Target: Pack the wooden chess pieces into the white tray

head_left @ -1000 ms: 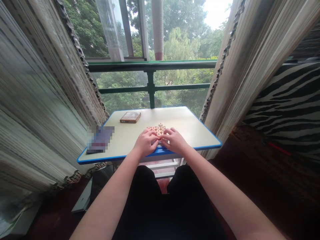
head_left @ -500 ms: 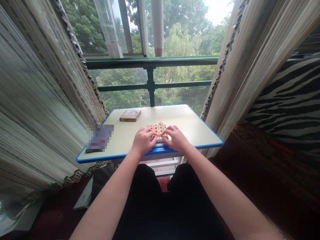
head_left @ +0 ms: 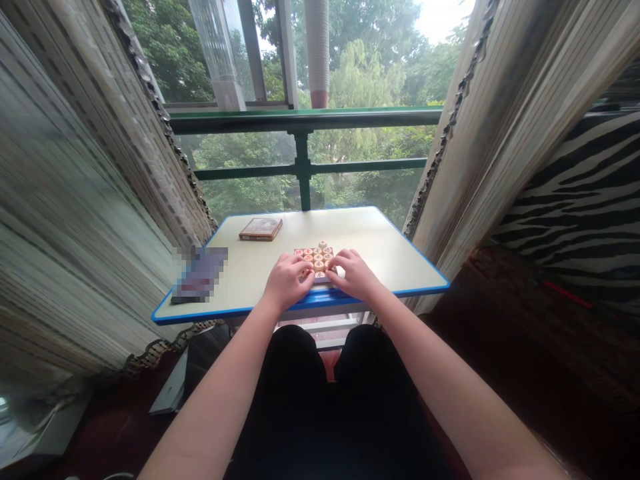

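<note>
Round wooden xiangqi pieces [head_left: 318,258] with red and dark characters lie in rows in a small square box [head_left: 323,281] near the table's front edge. My left hand [head_left: 289,281] is at the box's left side, thumb and fingers closed on a piece at that edge. Opposite it, my right hand [head_left: 353,273] has its thumb and forefinger curled together at a piece by the right edge. My fingers partly cover the outer pieces. One loose xiangqi piece [head_left: 323,244] sits just behind the box.
The cream table [head_left: 390,267] has a blue rim. A flat brown box [head_left: 261,229] lies at its back left, and a blurred-out dark item [head_left: 201,275] rests at the left edge. Beyond are a green railing [head_left: 305,120] and curtains [head_left: 470,133] on both sides.
My right fingers have shifted slightly at the box's right edge, and the tilted piece there shows less. My left hand stays almost still. The view has moved a little.
</note>
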Tool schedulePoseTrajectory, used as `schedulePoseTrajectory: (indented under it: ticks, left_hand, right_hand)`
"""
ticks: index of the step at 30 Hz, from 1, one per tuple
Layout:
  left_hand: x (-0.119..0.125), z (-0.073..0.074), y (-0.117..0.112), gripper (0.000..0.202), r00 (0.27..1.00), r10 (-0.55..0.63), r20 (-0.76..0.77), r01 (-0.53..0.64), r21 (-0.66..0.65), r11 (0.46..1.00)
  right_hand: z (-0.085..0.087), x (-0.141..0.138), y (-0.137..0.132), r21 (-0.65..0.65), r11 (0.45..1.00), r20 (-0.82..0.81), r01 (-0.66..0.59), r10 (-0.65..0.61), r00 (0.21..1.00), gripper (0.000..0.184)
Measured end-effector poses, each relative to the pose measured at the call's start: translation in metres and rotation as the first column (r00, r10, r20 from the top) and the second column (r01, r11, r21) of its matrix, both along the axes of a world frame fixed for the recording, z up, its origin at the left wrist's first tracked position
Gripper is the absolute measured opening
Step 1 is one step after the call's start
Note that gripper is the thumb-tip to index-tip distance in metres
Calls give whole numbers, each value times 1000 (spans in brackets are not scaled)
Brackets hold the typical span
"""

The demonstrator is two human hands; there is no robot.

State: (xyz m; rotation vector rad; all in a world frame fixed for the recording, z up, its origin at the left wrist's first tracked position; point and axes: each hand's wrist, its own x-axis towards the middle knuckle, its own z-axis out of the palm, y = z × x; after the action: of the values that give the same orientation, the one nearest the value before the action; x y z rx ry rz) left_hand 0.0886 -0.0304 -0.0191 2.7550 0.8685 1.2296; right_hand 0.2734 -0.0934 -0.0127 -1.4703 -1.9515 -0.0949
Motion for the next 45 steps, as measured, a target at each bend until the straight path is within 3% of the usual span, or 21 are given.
schedulePoseTrajectory:
  ticks: [10,20,25,30,33,36,39,42,45]
  left_hand:
    - [0,1,-6,13,998,59,-4,-59,-20,998]
    - [0,0,-4,13,1000,27,9,-27,-6,1000]
    - [-1,2,-8,11,999,9,44,-9,-8,1000]
    - [1,10,1,15,992,16,121,0,-131,991]
    - [6,23,20,20,983,79,164,-25,-309,951]
    - [18,40,48,25,982,118,149,-29,-496,868]
    - [34,51,78,25,992,70,107,12,-624,782]
    - [49,50,104,23,997,12,76,44,-689,723]
    - [59,38,125,21,997,-50,61,79,-739,669]
  right_hand:
    - [0,1,0,3,1000,-21,-12,13,1000,8]
    - [2,1,-1,4,1000,-54,2,-2,999,8]
    - [3,2,3,-13,1000,-161,0,-2,987,11]
    - [7,9,15,-181,982,-374,46,-112,921,18]
    - [16,18,30,-275,959,-370,63,-166,914,20]
    - [27,25,55,-342,934,-288,100,-205,935,20]
    - [35,32,83,-433,893,-193,120,-222,956,20]
    - [35,38,106,-491,865,-154,100,-199,968,20]
    - [27,46,118,-488,870,-147,68,-158,977,18]
